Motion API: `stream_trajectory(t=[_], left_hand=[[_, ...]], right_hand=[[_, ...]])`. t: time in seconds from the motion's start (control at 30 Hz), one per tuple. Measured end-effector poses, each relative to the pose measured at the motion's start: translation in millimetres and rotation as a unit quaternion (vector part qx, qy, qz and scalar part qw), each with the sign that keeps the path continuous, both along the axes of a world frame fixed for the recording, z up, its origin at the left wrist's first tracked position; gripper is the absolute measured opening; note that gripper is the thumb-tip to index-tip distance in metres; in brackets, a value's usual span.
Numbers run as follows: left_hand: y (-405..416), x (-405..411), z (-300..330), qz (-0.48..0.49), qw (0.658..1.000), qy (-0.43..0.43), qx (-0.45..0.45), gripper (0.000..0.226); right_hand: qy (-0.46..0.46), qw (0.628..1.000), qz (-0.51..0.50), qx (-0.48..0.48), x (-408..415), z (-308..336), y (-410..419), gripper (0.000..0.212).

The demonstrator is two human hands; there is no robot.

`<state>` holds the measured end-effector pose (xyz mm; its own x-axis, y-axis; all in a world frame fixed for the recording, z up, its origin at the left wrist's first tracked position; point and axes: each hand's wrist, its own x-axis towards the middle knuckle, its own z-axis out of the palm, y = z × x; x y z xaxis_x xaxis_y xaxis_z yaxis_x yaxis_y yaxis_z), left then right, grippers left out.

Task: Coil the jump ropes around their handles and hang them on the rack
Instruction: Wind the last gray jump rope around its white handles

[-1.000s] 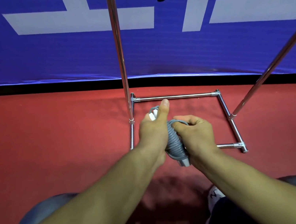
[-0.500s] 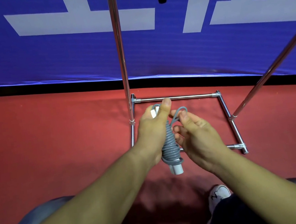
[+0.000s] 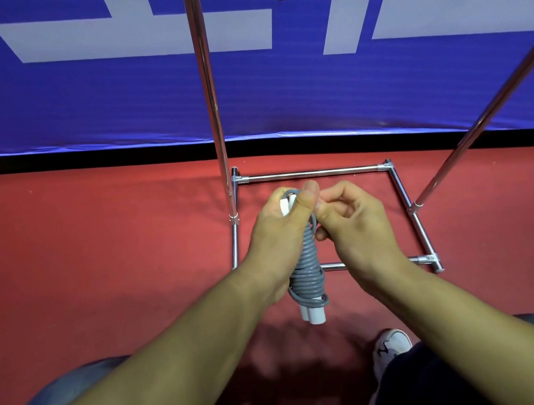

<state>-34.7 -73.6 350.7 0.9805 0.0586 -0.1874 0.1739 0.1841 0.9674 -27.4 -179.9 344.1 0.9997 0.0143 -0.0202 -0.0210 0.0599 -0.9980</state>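
The left hand [image 3: 279, 235] grips the rope [image 3: 304, 266]. Its fingers curl round the top of the bundle and its thumb lies flat up the front. The rope is grey and is wound in tight loops around two white handles [image 3: 313, 315]. The handle ends poke out at the bottom, at 6 o'clock from the hand. A bit of white also shows at the top, next to the thumb.

The right hand [image 3: 352, 224] is at 3 o'clock from the rope, just beside it. Its fingers are curled in and its fingertips are close to the top of the bundle, by the left thumb. I cannot tell if they pinch the rope there.

The bundle is held up in the air above the red floor [image 3: 94, 262]. It is tilted a little, top to 12 o'clock.

The rack [image 3: 313, 173] is shiny metal. Its base bars make a square on the floor under and behind the hands. One pole [image 3: 209, 89] goes straight up at 12 o'clock. One more pole [image 3: 487, 110] leans up to 2 o'clock.

A blue wall [image 3: 105, 105] with big white shapes is behind the rack. A white shoe [image 3: 392, 344] is at 5 o'clock.
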Motion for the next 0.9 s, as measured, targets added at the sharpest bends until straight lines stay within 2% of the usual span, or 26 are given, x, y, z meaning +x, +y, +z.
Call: stream_trajectory(t=[0.13,0.2,0.3,0.4,0.5,0.63,0.8,0.9], left_hand=[[0.5,-0.7,0.0,-0.001,1.000,0.003,-0.018,0.028],[1.9,-0.9,2.9,-0.008,0.998,0.018,-0.064,0.027],[5.5,-0.4,5.9,-0.019,0.993,0.042,-0.113,0.030],[6.4,-0.2,9.2,-0.024,0.990,0.051,-0.127,0.035],[10.3,1.2,12.8,-0.037,0.990,0.051,-0.128,0.042],[15.7,-0.7,13.5,-0.063,0.990,0.062,-0.115,0.039],[15.6,0.3,20.9,-0.047,0.981,0.096,-0.161,0.036],[14.1,0.0,21.3,-0.041,0.983,0.109,-0.143,0.047]], right_hand=[[-0.030,1.000,0.004,-0.007,-2.9,-0.3,-1.1,0.011],[-0.022,0.999,0.035,0.010,-7.0,-3.0,-0.1,0.002],[-0.006,0.998,0.046,0.032,-9.9,-4.5,3.0,0.015],[-0.005,0.999,0.022,0.047,-6.8,-1.0,4.0,0.009],[-0.008,0.998,0.042,0.049,-3.1,0.6,1.4,0.010],[-0.019,0.996,0.092,-0.004,1.6,7.2,-5.9,0.015],[-0.086,0.991,0.053,-0.084,0.9,3.9,-5.8,0.023],[-0.072,0.993,0.049,-0.080,0.5,1.3,-5.1,0.023]])
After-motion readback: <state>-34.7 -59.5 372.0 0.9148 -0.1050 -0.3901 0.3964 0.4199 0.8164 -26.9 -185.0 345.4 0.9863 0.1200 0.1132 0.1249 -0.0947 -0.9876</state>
